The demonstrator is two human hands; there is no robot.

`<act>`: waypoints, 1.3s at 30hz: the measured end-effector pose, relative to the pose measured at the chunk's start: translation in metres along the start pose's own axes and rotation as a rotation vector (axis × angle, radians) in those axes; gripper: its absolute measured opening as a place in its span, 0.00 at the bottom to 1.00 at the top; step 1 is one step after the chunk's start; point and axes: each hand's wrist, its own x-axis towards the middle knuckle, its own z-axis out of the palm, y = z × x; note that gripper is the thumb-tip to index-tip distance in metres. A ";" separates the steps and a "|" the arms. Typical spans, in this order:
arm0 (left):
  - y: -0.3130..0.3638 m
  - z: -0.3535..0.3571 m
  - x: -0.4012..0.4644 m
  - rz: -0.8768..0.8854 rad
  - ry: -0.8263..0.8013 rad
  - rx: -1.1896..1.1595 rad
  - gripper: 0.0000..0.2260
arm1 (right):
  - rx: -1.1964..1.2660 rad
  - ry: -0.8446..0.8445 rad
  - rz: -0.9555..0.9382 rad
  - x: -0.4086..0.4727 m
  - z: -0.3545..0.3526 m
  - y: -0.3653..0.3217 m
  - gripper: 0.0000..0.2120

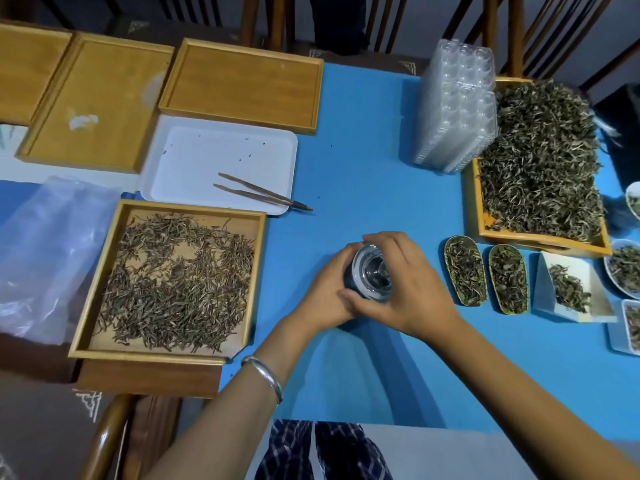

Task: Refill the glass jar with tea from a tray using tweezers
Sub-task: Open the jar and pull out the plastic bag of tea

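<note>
Both hands wrap the glass jar (372, 277) mid-desk: left hand (325, 292) gripping its side, right hand (405, 289) curled over the lid. Glass looks smooth and breakable, so I'd hold the body. Tweezers (259, 194) lie untouched on the white tray (180, 188), beside the tea tray (166, 351).

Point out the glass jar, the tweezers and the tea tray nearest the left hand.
glass jar (372, 277), head view, on its clear lid.
tweezers (256, 194), head view, on the middle of the lower arm.
tea tray (263, 237), head view, on its right wooden rim.
</note>
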 end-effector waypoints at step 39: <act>0.016 -0.017 0.000 0.066 -0.119 0.194 0.35 | 1.489 0.455 0.741 0.002 -0.002 0.051 0.22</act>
